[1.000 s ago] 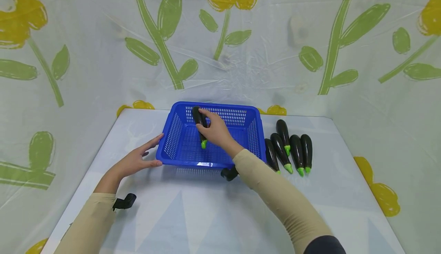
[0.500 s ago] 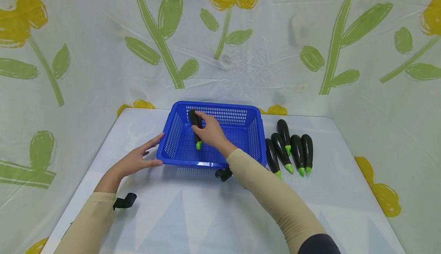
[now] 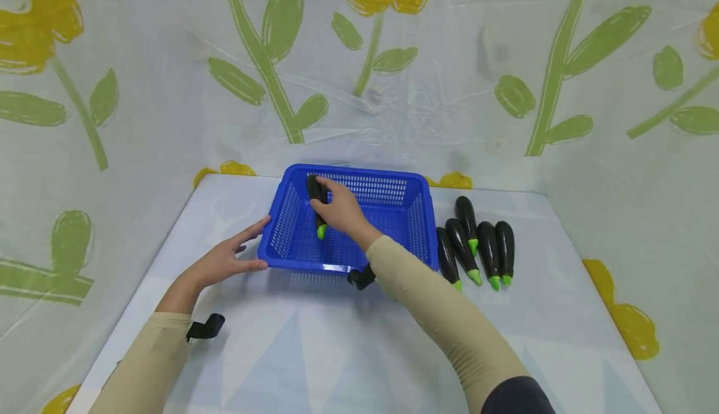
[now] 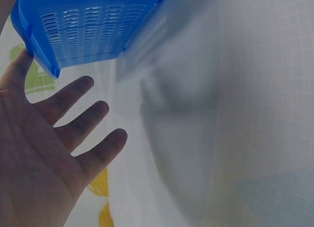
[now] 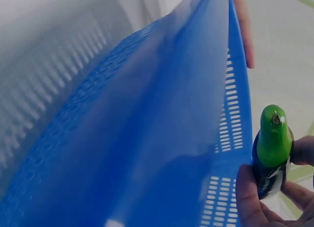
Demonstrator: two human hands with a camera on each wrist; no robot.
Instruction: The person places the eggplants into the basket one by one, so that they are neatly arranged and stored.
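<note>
My right hand (image 3: 344,209) holds an eggplant (image 3: 313,188) over the left part of a blue plastic basket (image 3: 303,265) in the head view. Its green stem end points toward me, with the dark glossy body slanting away. In the right wrist view, thumb and fingers pinch the eggplant (image 5: 274,141) from both sides, close to the basket wall. My left hand (image 3: 221,261) lies at the basket's left side, fingers spread and straight. The left wrist view shows one fingertip of that hand (image 4: 39,138) at the basket's rim, the other fingers off it.
Several more eggplants (image 3: 488,248) lie on the white table (image 3: 393,339) just right of the basket, stems toward me. A flower-printed sheet (image 3: 438,102) hangs behind and around the table. Black camera mounts (image 3: 206,326) sit at the wrists.
My right hand has moved slightly left with the eggplant, which dipped lower and then rose a little. The left hand stays beside the basket.
</note>
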